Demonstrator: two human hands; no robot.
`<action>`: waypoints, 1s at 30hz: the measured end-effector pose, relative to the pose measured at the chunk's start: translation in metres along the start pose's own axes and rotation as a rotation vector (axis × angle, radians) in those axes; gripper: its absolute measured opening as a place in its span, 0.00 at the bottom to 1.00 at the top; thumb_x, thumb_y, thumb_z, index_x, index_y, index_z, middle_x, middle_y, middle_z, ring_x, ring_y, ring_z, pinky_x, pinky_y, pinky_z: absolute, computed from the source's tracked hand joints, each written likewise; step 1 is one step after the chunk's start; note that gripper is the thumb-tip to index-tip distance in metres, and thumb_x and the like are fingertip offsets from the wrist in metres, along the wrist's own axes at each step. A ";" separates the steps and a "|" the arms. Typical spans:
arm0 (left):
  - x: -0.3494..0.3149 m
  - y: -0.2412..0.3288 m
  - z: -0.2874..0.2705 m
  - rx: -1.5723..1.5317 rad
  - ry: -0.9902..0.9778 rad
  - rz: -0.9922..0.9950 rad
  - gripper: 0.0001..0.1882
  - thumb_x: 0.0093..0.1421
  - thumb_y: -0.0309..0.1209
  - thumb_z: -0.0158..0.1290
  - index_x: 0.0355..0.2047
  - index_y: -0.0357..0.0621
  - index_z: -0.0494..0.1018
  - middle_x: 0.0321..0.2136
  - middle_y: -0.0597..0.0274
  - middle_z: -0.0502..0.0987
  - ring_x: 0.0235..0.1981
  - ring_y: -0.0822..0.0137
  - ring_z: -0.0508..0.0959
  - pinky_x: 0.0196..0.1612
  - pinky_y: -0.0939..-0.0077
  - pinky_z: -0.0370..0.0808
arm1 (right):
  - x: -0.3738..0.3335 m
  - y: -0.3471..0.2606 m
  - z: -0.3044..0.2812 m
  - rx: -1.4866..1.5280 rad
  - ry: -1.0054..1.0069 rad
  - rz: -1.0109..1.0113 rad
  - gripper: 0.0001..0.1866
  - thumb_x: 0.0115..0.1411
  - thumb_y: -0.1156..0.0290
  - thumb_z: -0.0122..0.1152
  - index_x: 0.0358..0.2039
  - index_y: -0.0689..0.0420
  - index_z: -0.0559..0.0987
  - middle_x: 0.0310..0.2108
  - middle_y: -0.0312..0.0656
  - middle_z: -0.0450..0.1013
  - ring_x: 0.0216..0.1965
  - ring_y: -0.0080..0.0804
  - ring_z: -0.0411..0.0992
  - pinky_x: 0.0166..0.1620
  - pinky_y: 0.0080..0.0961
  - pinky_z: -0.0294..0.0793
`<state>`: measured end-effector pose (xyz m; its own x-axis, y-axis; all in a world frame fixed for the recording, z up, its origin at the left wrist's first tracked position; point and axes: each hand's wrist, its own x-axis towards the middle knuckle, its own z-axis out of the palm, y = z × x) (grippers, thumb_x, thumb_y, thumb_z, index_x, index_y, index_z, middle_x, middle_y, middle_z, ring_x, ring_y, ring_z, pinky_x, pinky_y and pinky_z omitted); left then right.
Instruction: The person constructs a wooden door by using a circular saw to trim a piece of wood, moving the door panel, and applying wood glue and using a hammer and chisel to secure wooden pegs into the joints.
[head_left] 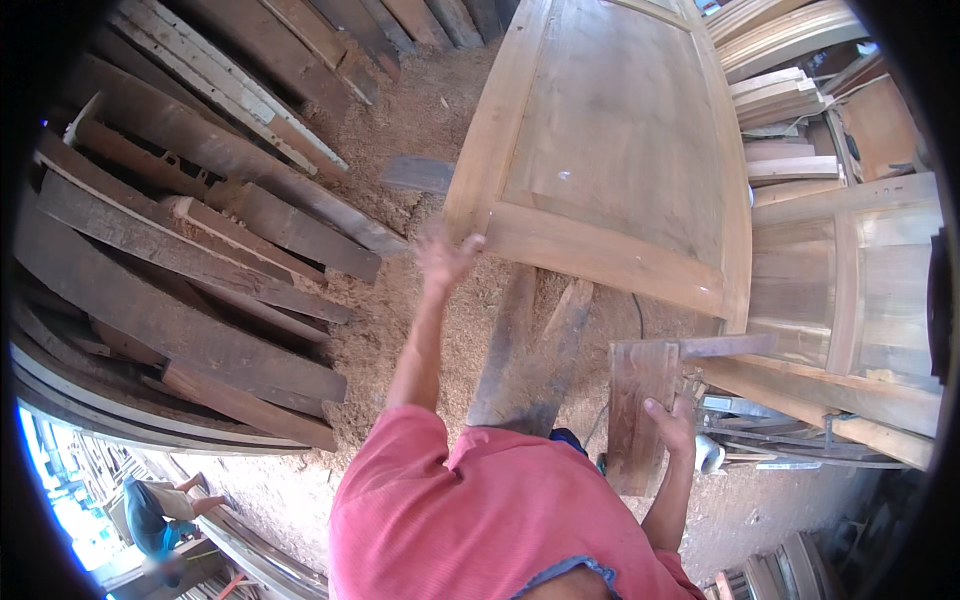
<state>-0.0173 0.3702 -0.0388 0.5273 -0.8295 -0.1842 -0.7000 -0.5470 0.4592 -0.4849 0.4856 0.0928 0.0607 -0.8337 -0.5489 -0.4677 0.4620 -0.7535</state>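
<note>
Left fingers [472,244] loose by door panel [610,120] corner, floor [368,375] alongside; right fingers [655,408] around board [637,385] edge

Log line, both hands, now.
left hand: open, blurred, at near left corner of wooden panel | right hand: gripping brown board

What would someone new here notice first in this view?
Probably the large pale-brown panelled wooden door in the upper middle, with the left hand by its near left corner. Next, the bright pink-red shirt filling the lower middle, and the long dark-brown wooden planks stacked along the left.
</note>
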 end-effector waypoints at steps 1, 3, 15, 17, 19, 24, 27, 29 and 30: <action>0.028 -0.030 0.010 -0.065 0.053 -0.092 0.43 0.63 0.53 0.59 0.69 0.40 0.59 0.66 0.35 0.62 0.69 0.47 0.62 0.70 0.47 0.58 | -0.003 0.005 -0.006 -0.070 0.059 0.053 0.23 0.56 0.64 0.68 0.49 0.67 0.81 0.41 0.42 0.81 0.42 0.29 0.76 0.48 0.29 0.74; 0.062 -0.084 0.041 -0.116 0.106 -0.191 0.40 0.63 0.50 0.60 0.68 0.40 0.61 0.64 0.36 0.66 0.67 0.49 0.66 0.68 0.48 0.64 | -0.005 0.033 -0.016 -0.045 0.096 0.066 0.22 0.56 0.65 0.68 0.48 0.67 0.81 0.41 0.43 0.81 0.42 0.29 0.76 0.48 0.30 0.74; 0.007 -0.088 0.104 -1.945 -0.122 -0.662 0.23 0.68 0.39 0.58 0.58 0.39 0.70 0.39 0.55 0.80 0.39 0.62 0.82 0.44 0.64 0.84 | -0.027 0.082 -0.023 0.079 0.236 0.121 0.21 0.57 0.68 0.67 0.48 0.67 0.81 0.41 0.44 0.81 0.42 0.31 0.77 0.49 0.31 0.74; 0.012 -0.066 0.095 -1.960 -0.094 -0.724 0.21 0.68 0.43 0.57 0.54 0.42 0.71 0.37 0.58 0.80 0.35 0.62 0.82 0.38 0.67 0.85 | -0.032 0.091 -0.025 0.108 0.266 0.125 0.20 0.57 0.68 0.67 0.48 0.67 0.81 0.41 0.44 0.81 0.41 0.32 0.77 0.49 0.31 0.74; 0.040 -0.095 0.094 -1.846 -0.097 -0.558 0.21 0.68 0.44 0.57 0.53 0.43 0.71 0.37 0.58 0.80 0.35 0.62 0.82 0.37 0.67 0.85 | -0.027 0.097 -0.022 0.070 0.182 0.137 0.19 0.58 0.70 0.66 0.48 0.68 0.81 0.41 0.44 0.81 0.41 0.32 0.78 0.48 0.31 0.75; 0.045 -0.084 0.103 -1.688 -0.096 -0.381 0.22 0.70 0.50 0.52 0.51 0.45 0.70 0.37 0.60 0.79 0.37 0.64 0.80 0.37 0.67 0.84 | -0.038 0.109 -0.025 0.056 0.152 0.178 0.18 0.58 0.71 0.66 0.47 0.67 0.82 0.41 0.44 0.81 0.40 0.31 0.78 0.48 0.30 0.75; 0.037 -0.059 0.098 -1.711 -0.070 -0.558 0.24 0.72 0.53 0.46 0.51 0.45 0.70 0.40 0.59 0.79 0.36 0.63 0.80 0.37 0.69 0.84 | -0.049 0.137 -0.034 0.085 0.137 0.187 0.21 0.57 0.69 0.68 0.49 0.67 0.81 0.42 0.43 0.81 0.41 0.32 0.78 0.48 0.31 0.75; 0.038 -0.060 0.093 -1.735 -0.044 -0.586 0.29 0.73 0.58 0.35 0.53 0.47 0.70 0.44 0.57 0.78 0.39 0.61 0.79 0.39 0.66 0.82 | -0.057 0.157 -0.039 0.078 0.136 0.196 0.23 0.56 0.67 0.70 0.50 0.66 0.80 0.43 0.43 0.81 0.42 0.33 0.77 0.49 0.31 0.75; 0.041 -0.061 0.090 -1.734 -0.046 -0.577 0.29 0.73 0.58 0.35 0.53 0.47 0.70 0.44 0.57 0.78 0.39 0.61 0.79 0.39 0.66 0.82 | -0.060 0.165 -0.040 0.095 0.136 0.215 0.22 0.57 0.68 0.69 0.50 0.66 0.80 0.43 0.43 0.81 0.42 0.32 0.77 0.49 0.31 0.75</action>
<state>0.0032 0.3590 -0.1528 0.4606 -0.6199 -0.6352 0.7917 -0.0367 0.6098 -0.6009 0.5998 0.0159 -0.1534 -0.7431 -0.6514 -0.3715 0.6542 -0.6588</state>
